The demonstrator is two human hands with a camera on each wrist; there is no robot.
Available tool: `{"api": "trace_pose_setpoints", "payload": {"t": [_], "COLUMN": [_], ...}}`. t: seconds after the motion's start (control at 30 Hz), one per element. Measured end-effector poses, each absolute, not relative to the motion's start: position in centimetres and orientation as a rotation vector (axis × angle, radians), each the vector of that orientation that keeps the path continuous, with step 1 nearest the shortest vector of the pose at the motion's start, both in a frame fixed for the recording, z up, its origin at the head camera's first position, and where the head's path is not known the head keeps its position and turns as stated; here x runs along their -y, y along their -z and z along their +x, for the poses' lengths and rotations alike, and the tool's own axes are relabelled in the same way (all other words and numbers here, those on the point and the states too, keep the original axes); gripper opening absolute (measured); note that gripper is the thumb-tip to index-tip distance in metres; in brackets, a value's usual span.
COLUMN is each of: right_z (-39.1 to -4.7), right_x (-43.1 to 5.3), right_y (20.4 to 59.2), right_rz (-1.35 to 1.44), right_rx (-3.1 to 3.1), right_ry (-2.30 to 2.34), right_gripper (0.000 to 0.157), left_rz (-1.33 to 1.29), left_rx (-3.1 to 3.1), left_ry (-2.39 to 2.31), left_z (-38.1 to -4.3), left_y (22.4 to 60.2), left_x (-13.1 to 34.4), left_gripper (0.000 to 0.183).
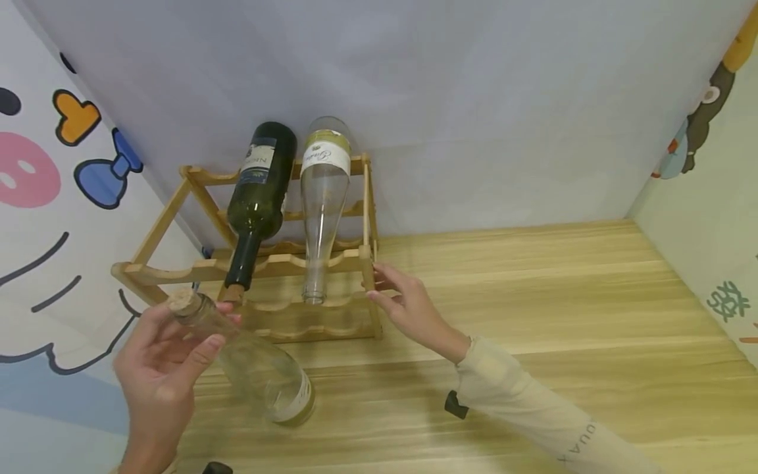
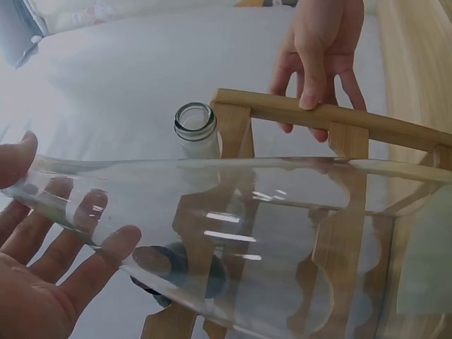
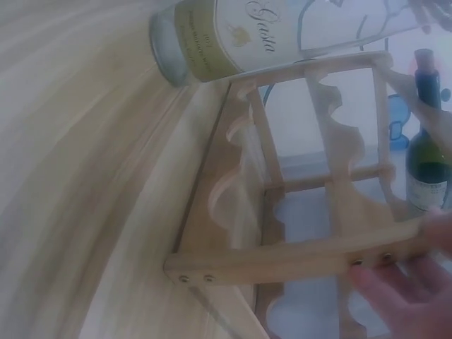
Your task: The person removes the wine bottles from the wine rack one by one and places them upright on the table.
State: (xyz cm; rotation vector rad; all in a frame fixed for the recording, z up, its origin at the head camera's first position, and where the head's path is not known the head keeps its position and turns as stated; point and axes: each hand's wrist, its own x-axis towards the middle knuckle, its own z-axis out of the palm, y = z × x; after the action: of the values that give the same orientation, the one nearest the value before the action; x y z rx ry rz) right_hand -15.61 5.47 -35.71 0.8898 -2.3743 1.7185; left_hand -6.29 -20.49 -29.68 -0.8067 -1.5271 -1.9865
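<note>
My left hand (image 1: 156,375) holds a clear glass bottle (image 1: 263,375) by its neck, thumb on one side and fingers on the other. A cork (image 1: 185,301) plugs its mouth, and the labelled base slants down toward the table in front of the wooden wine rack (image 1: 278,266). My right hand (image 1: 408,306) grips the rack's right front upright between thumb and fingers, as the right wrist view also shows. On the rack's upper tier lie a corked dark green wine bottle (image 1: 256,191) and an uncorked clear bottle (image 1: 324,191), necks toward me.
The rack stands on a wood-grain table (image 1: 533,296) near the left and back walls. Cartoon figures cover the left wall (image 1: 47,263) and right wall (image 1: 710,230). A small black object (image 1: 455,405) shows beside the right sleeve.
</note>
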Motion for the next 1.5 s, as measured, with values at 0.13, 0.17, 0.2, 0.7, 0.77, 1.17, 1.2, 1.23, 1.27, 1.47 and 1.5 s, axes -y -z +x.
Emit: {"api": "trace_pose_setpoints", "payload": {"t": [0.13,0.17,0.2,0.7,0.77,1.17,1.2,1.23,1.27,1.47,1.5], "right_z": [-15.5,-15.5,-15.4,-15.1,-14.8,-11.8,-11.5,-11.1,-10.7,-9.0,-8.8], "right_x": [-5.8,-5.8,-5.9,-6.5,-6.6,-6.3,-6.2,-6.2,-6.1,-5.5,-5.3], "right_y": [35.3,35.2,35.0,35.4,35.3,32.6,32.1,31.6,31.1,29.1,28.9], "right_rz": [0.846,0.837,0.829,0.605,0.617,0.775,0.790,0.806,0.826,1.019,1.062], "right_rx": [2.453,2.472,2.490,2.531,2.486,2.309,2.301,2.294,2.281,2.182,2.162], "right_ry": [-1.738,-1.736,-1.732,-1.728,-1.748,-1.980,-1.986,-1.987,-1.986,-1.894,-1.877], "right_gripper": [0.036,0.036,0.037,0.031,0.025,0.024,0.023,0.022,0.021,0.019,0.019], "left_rz": [-0.779,-0.786,-0.791,-0.629,-0.588,-0.401,-0.379,-0.357,-0.332,-0.147,-0.108], "left_rx": [1.623,1.616,1.597,1.343,1.364,1.416,1.419,1.425,1.431,1.495,1.493], "left_ry": [1.961,1.958,1.963,2.039,2.015,1.941,1.936,1.925,1.915,1.808,1.799], "left_z": [-6.1,-6.1,-6.2,-6.9,-6.9,-7.9,-8.0,-8.1,-8.2,-8.8,-9.0], "left_y": [29.5,29.5,29.5,29.3,29.3,30.0,30.0,30.0,30.1,30.4,30.5], "left_x": [20.8,20.9,21.1,23.3,23.6,26.0,26.2,26.4,26.6,27.7,27.9], "left_gripper": [0.043,0.042,0.041,0.027,0.026,0.025,0.025,0.026,0.027,0.031,0.031]}}
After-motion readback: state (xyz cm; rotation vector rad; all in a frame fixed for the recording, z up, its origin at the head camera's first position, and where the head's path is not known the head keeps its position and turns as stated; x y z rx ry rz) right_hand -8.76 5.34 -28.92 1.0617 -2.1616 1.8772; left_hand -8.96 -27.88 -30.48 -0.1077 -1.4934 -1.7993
